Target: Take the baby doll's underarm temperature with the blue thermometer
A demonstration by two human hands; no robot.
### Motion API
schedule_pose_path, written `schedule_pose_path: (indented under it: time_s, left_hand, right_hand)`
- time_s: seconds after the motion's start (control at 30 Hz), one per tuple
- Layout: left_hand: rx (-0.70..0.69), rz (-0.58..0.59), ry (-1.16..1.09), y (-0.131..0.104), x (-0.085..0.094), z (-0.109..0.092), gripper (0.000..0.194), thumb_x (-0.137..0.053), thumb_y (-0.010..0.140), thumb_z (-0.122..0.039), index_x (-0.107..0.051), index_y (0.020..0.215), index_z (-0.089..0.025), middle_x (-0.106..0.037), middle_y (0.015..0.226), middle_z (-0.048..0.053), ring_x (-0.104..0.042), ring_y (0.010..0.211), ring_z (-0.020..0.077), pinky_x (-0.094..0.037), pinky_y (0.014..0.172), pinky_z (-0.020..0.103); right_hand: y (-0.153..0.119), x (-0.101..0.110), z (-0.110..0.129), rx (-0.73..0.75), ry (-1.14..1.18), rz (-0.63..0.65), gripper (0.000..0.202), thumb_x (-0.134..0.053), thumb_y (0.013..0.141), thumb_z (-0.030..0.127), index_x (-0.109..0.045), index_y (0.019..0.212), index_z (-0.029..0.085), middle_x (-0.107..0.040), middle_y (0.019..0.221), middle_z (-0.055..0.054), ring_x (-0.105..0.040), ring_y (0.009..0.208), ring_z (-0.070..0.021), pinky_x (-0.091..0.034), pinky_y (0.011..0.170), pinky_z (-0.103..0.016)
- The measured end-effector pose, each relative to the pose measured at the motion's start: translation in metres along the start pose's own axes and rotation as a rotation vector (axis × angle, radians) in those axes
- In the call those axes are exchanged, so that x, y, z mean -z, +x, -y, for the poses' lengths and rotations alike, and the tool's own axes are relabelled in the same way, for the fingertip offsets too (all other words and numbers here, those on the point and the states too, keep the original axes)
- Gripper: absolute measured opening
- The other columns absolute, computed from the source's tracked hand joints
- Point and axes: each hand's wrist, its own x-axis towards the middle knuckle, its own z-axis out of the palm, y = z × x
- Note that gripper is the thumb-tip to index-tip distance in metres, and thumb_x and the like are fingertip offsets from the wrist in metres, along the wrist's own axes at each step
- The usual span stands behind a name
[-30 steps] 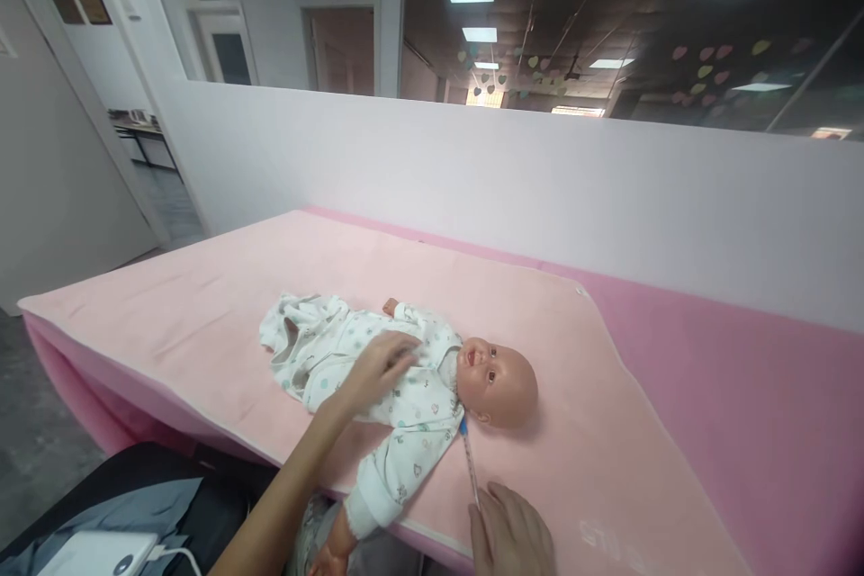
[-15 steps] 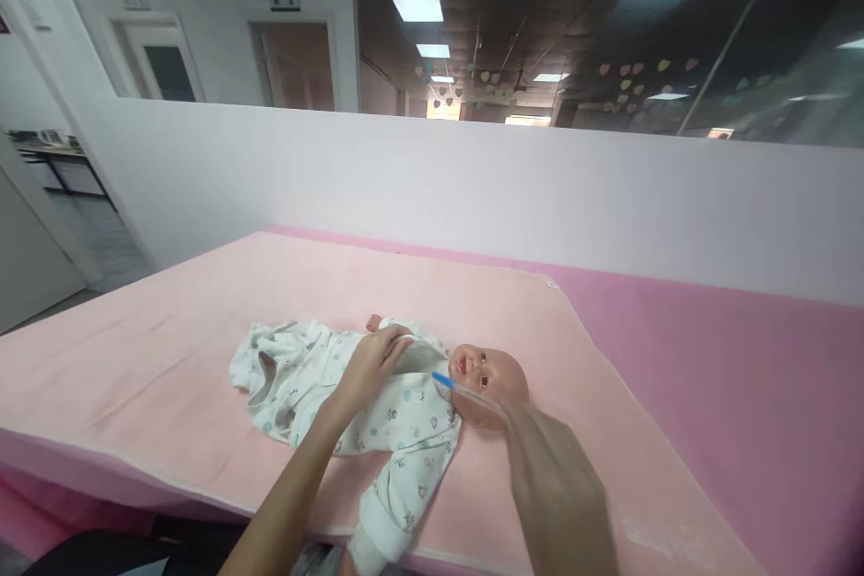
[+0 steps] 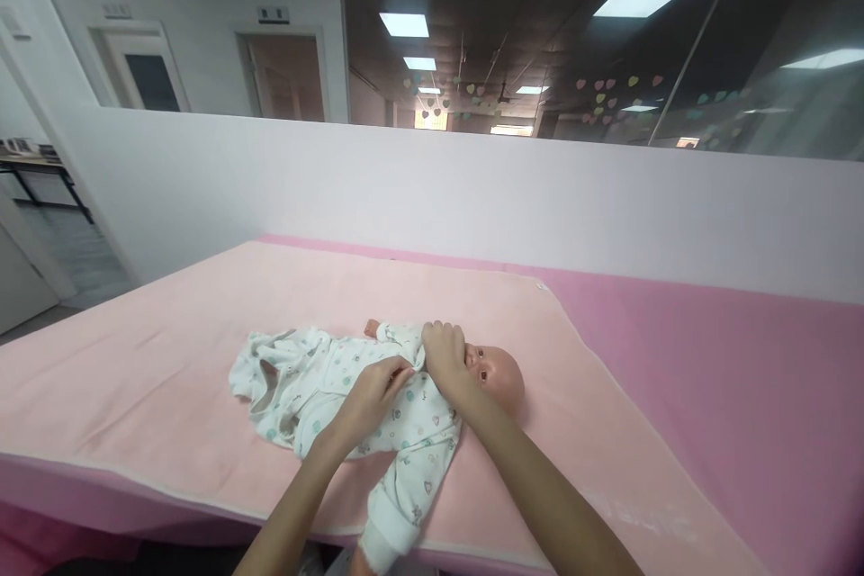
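Note:
A baby doll (image 3: 500, 371) in a white printed garment (image 3: 337, 378) lies on its back on the pink pad (image 3: 168, 333), head to the right. My left hand (image 3: 373, 394) pinches the garment's fabric at the chest. My right hand (image 3: 443, 355) is curled shut at the garment's collar, right beside the doll's face and partly covering it. The blue-tipped thermometer it held a moment ago is hidden under the hand. One sleeve (image 3: 398, 504) hangs toward the pad's near edge.
The pale pink pad lies over a darker pink mattress (image 3: 708, 378) that extends to the right. A white half-wall (image 3: 472, 198) with glass above it runs along the far side. A doorway and floor lie to the left.
My right hand picked up the thermometer from the pad beside the doll's head and carried it to the doll's collar. My left hand shifted from flat on the chest to pinching the fabric.

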Motion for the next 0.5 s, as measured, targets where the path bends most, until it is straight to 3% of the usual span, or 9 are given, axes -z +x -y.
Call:
schedule_pose_path:
  time_s: [0.1, 0.2, 0.27, 0.37, 0.43, 0.5]
  left_hand:
    - [-0.028, 0.047, 0.22, 0.026, 0.016, 0.002, 0.04, -0.03, 0.089, -0.04, -0.061, 0.077, -0.018, -0.064, 0.072, 0.003, -0.057, 0.067, 0.0172, -0.038, 0.065, 0.027]
    - [-0.006, -0.156, 0.477, 0.072, 0.021, 0.006, 0.042, -0.024, 0.091, -0.037, -0.061, 0.091, -0.018, -0.065, 0.094, 0.008, -0.056, 0.092, 0.0215, -0.036, 0.082, 0.032]
    - [0.07, -0.058, 0.601, 0.097, 0.008, 0.012, 0.039, -0.023, 0.092, -0.033, -0.057, 0.106, -0.019, -0.061, 0.111, 0.01, -0.051, 0.107, 0.0228, -0.032, 0.09, 0.035]
    - [0.078, 0.089, 0.615, 0.109, -0.022, 0.023, 0.034, -0.03, 0.09, -0.03, -0.06, 0.1, -0.017, -0.063, 0.106, 0.012, -0.054, 0.103, 0.0236, -0.035, 0.088, 0.037]
    - [0.073, 0.149, 0.616, 0.106, -0.037, 0.031, 0.035, -0.029, 0.091, -0.03, -0.061, 0.097, -0.017, -0.064, 0.102, 0.012, -0.056, 0.1, 0.0241, -0.036, 0.086, 0.039]
    - [0.066, 0.188, 0.619, 0.102, -0.042, 0.037, 0.034, -0.03, 0.091, -0.031, -0.06, 0.1, -0.019, -0.063, 0.103, 0.011, -0.056, 0.1, 0.0248, -0.037, 0.086, 0.042]
  right_hand:
    - [-0.017, 0.003, 0.001, 0.086, -0.038, -0.013, 0.024, -0.043, 0.077, -0.001, -0.061, 0.081, 0.014, -0.063, 0.086, -0.012, -0.058, 0.085, -0.0222, -0.038, 0.075, -0.034]
    - [-0.044, 0.005, 0.001, 0.204, -0.104, -0.021, 0.024, -0.043, 0.076, 0.0, -0.062, 0.073, 0.014, -0.063, 0.083, -0.013, -0.055, 0.085, -0.0232, -0.035, 0.079, -0.038]
    - [-0.063, 0.007, -0.002, 0.249, -0.115, -0.034, 0.021, -0.045, 0.077, 0.003, -0.063, 0.075, 0.013, -0.062, 0.083, -0.014, -0.054, 0.087, -0.0247, -0.034, 0.083, -0.042]
    - [-0.091, 0.015, -0.009, 0.292, 0.01, -0.071, 0.016, -0.049, 0.079, 0.01, -0.065, 0.078, 0.013, -0.063, 0.088, -0.012, -0.053, 0.093, -0.0249, -0.028, 0.093, -0.048]
    - [-0.11, 0.031, -0.013, 0.316, 0.239, -0.14, 0.016, -0.051, 0.082, 0.016, -0.066, 0.085, 0.017, -0.062, 0.1, -0.009, -0.051, 0.101, -0.0227, -0.027, 0.098, -0.046]
    - [-0.129, 0.057, -0.013, 0.323, 0.545, -0.266, 0.021, -0.054, 0.082, 0.022, -0.063, 0.101, 0.022, -0.058, 0.114, -0.004, -0.049, 0.108, -0.0193, -0.034, 0.097, -0.038]
